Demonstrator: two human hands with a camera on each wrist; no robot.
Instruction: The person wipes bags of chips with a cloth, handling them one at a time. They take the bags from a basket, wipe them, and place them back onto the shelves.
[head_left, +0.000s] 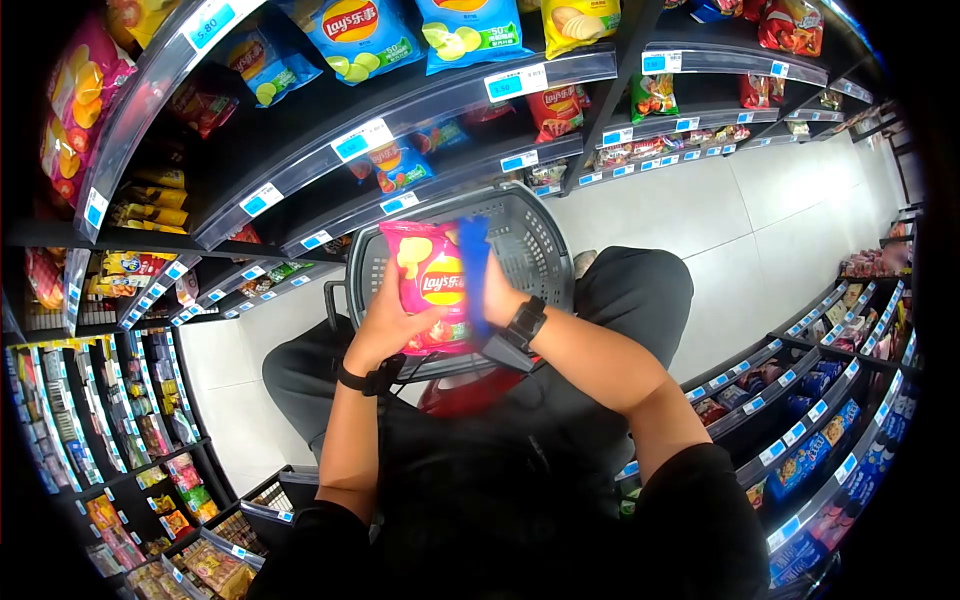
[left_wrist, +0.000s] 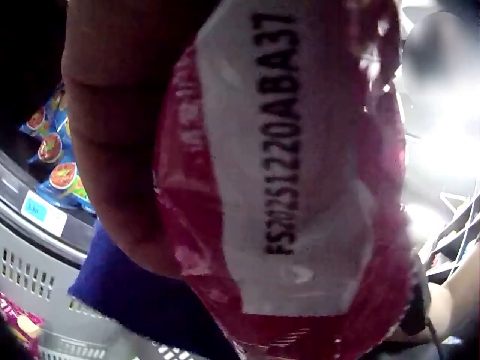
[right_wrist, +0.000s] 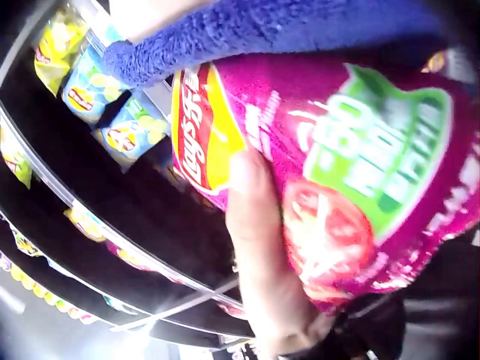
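My left hand [head_left: 385, 322] grips a pink Lay's chip bag [head_left: 425, 265] by its side, thumb across the printed front. Along the bag's right edge, my right hand [head_left: 500, 292] holds a blue cloth [head_left: 474, 270], its fingers mostly hidden behind the cloth. In the right wrist view the fuzzy cloth [right_wrist: 262, 41] lies along the edge of the bag [right_wrist: 337, 165], beside its yellow logo. The left wrist view shows the back of the bag [left_wrist: 337, 225] close up, with a date code on a white patch and my left fingers [left_wrist: 120, 142] curled on it.
Below the bag stands a grey shopping basket [head_left: 535, 225] between the knees. Ahead rises a shelf [head_left: 440, 125] with blue Lay's bags [head_left: 365, 40] and price tags. More snack shelves [head_left: 790, 420] stand at the right and left. Pale floor tiles [head_left: 720, 220] show between them.
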